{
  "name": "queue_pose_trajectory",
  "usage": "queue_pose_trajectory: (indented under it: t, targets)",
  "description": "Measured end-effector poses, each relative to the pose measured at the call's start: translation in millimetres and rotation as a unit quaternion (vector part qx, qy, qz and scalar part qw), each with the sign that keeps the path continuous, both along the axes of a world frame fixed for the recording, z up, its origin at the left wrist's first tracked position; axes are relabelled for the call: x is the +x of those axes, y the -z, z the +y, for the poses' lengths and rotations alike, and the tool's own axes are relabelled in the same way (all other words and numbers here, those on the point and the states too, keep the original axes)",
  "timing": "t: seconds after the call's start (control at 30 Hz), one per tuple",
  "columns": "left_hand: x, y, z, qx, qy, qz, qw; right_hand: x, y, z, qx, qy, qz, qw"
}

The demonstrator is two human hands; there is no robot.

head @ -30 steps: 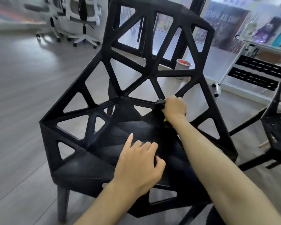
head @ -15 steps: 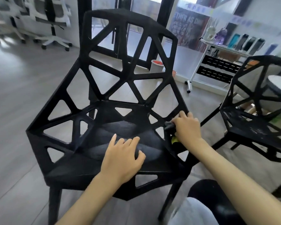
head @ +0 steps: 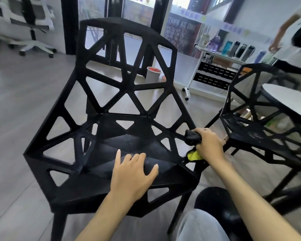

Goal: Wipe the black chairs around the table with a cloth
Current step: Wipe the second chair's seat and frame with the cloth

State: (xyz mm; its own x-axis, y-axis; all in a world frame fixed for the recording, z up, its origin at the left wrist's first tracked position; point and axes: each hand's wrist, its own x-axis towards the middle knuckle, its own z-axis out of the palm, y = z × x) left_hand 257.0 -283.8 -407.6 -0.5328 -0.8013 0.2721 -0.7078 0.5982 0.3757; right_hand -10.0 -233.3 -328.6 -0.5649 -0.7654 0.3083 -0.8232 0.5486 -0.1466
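Wiping the near chair (head: 111, 94): the right hand (head: 209, 145), grip closed around the cloth (head: 193, 137), rubs its three-o'clock edge. The left hand (head: 131, 173) rests flat and open on the seat. Next likely needs sliding the cloth along remaining struts.

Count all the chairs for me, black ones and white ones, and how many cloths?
Black chairs: 2, the near one and the one by the table.
White office chairs: 1 clearly seen; a blurred part of another shows at the left edge.
Cloths: 1, gripped by the right hand.
Total: 4.

Matt black plastic chair (head: 101, 105), soft cloth (head: 193, 137), wood-look floor (head: 24, 101)
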Motion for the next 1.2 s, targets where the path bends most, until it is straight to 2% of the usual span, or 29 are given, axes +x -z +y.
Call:
queue_pose_trajectory:
  t: [0.23,0.37,0.47,0.6,0.73,0.9,1.03,1.2]
  targets:
    - [6,-12,-5,0.014,0.014,-0.046,0.999,15,-1,2,-0.028,0.017,-0.040,0.999]
    - [15,-17,-14,-0.021,0.012,-0.056,0.998,36,4,17,-0.018,0.020,-0.030,0.999]
    - [31,-13,-22,-0.054,0.029,-0.041,0.997,57,11,33,-0.016,0.037,0.007,0.999]
    - [53,-12,-23,-0.037,0.032,-0.021,0.999,84,13,52,-0.024,0.049,0.003,0.998]
    - [58,-13,-5,-0.068,0.001,-0.048,0.996,104,13,74,-0.007,0.048,-0.017,0.999]
    - [61,-10,32,-0.100,-0.042,-0.087,0.990,106,5,99,0.019,-0.001,-0.011,1.000]
    - [64,-9,41,-0.083,-0.054,-0.108,0.989,89,-14,74,0.022,-0.041,0.054,0.997]
    - [64,-14,33,-0.061,-0.070,-0.131,0.987,63,-47,3,-0.031,-0.066,0.059,0.996]
